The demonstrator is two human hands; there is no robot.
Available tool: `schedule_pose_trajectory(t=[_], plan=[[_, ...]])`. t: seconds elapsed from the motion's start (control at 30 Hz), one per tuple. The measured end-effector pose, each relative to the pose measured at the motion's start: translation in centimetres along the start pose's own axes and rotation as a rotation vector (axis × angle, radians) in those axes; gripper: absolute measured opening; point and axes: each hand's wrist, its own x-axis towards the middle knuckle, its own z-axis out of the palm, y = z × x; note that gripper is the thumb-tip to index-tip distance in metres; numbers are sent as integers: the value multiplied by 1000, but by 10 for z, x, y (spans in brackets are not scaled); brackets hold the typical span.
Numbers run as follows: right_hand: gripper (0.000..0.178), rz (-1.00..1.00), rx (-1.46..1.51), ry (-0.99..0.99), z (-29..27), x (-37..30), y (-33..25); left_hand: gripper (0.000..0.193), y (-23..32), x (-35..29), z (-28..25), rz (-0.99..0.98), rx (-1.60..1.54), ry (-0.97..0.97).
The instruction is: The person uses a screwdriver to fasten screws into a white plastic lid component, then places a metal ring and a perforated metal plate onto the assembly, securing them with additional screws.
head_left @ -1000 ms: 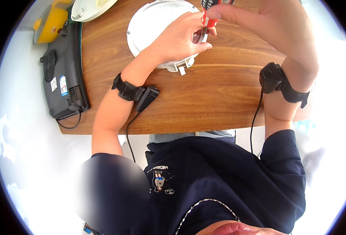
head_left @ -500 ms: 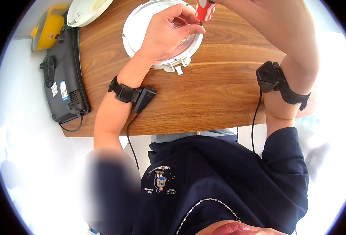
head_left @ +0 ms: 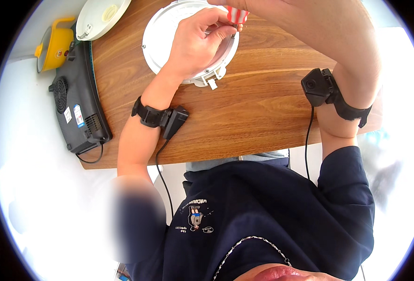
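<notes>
A screwdriver with a red-and-white handle (head_left: 237, 16) stands over the right rim of a round white housing (head_left: 155, 63), its dark shaft pointing down. My right hand (head_left: 235, 3), mostly cut off by the top edge, is closed at the handle. Thumb and fingers of my left hand (head_left: 197, 44) pinch around the lower shaft, right by the rim; the tip and any screw under it are too small to make out. The left hand hides part of the housing's glossy inside. White tabs (head_left: 211, 83) stick out from its near side.
Left on the wooden table (head_left: 263, 117) lies a black flat appliance (head_left: 78, 103) with vents and a cord. Behind it are a yellow pot (head_left: 59, 47) and a round white cover (head_left: 92, 23). Cabled black devices are strapped to my left wrist (head_left: 162, 117) and right arm (head_left: 319, 86).
The view has shifted slightly. My right hand and the screwdriver handle sit a bit higher in the picture; my left hand keeps its pinch at the rim.
</notes>
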Motion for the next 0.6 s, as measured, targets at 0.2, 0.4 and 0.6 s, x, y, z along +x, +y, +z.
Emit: schedule_pose_trajectory(t=[0.2,0.4,0.6], plan=[[26,-142,-42,151,5,-7,1,15,-12,-4,1,21,44,-9],[25,-103,99,88,5,-3,6,16,-12,-3,-3,-55,-26,-12],[27,-107,-85,89,17,-2,8,15,-5,-2,-1,12,-52,-45]])
